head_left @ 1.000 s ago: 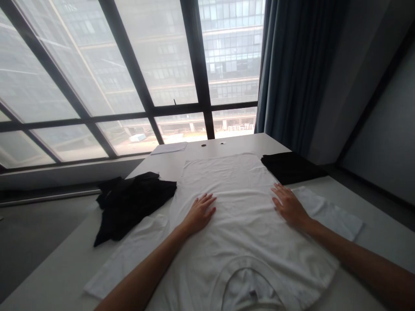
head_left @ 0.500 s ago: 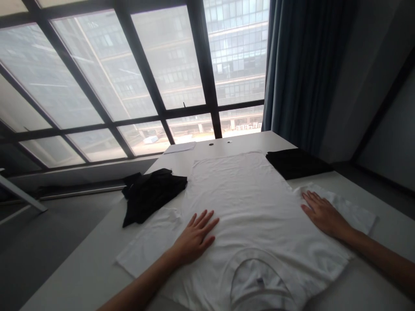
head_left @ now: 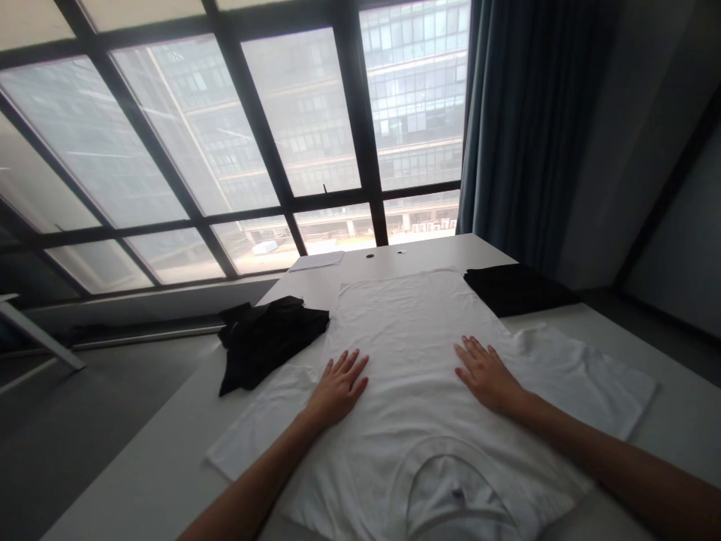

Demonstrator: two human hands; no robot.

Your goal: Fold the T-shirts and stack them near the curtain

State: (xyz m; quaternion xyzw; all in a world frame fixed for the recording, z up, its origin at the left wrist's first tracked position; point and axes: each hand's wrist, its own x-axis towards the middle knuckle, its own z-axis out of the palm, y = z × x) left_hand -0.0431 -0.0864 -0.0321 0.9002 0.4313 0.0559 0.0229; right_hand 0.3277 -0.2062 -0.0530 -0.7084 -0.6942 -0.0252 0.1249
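The white table [head_left: 681, 421] is filling the lower half of the frame and is giving the work firm backing. On it, the white shirt [head_left: 411, 383] is lying spread from the centre to the bottom edge, its hem pointing up the frame. Shallow creases are crossing it, so the step in hand is judged to be smoothing. White fabric at centre right [head_left: 591, 379] and white fabric at lower left [head_left: 259, 417] are showing past its sides; whether these are belonging to the same garment cannot be told. A careful worker should be checking that strokes are not dragging them.

A black garment [head_left: 270, 338] is lying bunched left of centre, and a flatter black cloth [head_left: 512, 289] is lying right of centre, near the shirt's side. Outward strokes should be stopping short of both.

The collar [head_left: 444, 443] is curving at bottom centre; creases are running above it, and this area is calling for short, light strokes away from the neckband.

The left hand [head_left: 336, 391] is resting palm down left of centre, fingers spread, pinching nothing. The right hand [head_left: 485, 376] is resting palm down right of centre, fingers slightly apart, also gripping nothing. Even pressure from the middle outward is recommended; pressing harder would be risking shifting the cloth.

A small label [head_left: 457, 493] is showing inside the collar, too blurred to be read.
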